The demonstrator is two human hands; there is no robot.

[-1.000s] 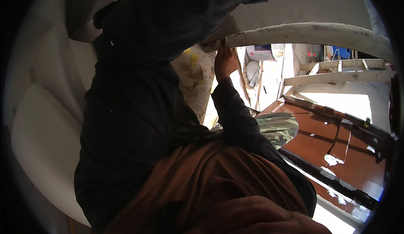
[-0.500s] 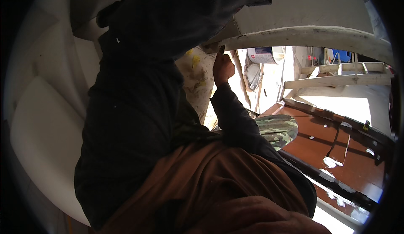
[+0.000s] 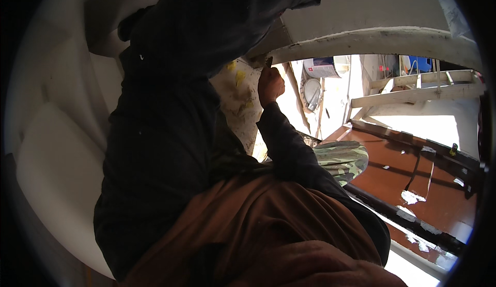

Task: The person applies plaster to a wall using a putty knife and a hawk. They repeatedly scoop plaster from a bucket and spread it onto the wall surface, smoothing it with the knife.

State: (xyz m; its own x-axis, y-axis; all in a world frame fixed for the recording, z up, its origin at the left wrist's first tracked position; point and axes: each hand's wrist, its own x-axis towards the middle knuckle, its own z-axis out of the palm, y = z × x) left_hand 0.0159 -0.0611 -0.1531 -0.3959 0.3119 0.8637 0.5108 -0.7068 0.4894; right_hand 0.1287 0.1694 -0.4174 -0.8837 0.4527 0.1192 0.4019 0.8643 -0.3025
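My right hand (image 3: 270,86) is closed in a fist around a narrow dark tool (image 3: 268,62), whose short end sticks up above the thumb. Its exact kind is too small and dim to tell. The tool's tip is close to the lower edge of a pale curved beam (image 3: 361,42), near its left end; whether they touch I cannot tell. My left arm (image 3: 206,24), in a dark sleeve, reaches up across the upper middle, and its hand is out of sight. Behind the right hand is a stained pale surface with yellow patches (image 3: 240,76).
Below right lies a brown panel (image 3: 382,171) with dark rails and white smears. Farther off are a wooden ladder (image 3: 413,95), a printed bucket (image 3: 321,67) and a round pan-like container (image 3: 311,92). A pale curved surface (image 3: 57,184) bounds the left side. A camouflage-clad knee (image 3: 343,159) juts out.
My right hand has shifted slightly left with the tool still in its fist. The raised left sleeve has also moved a little left at the top.
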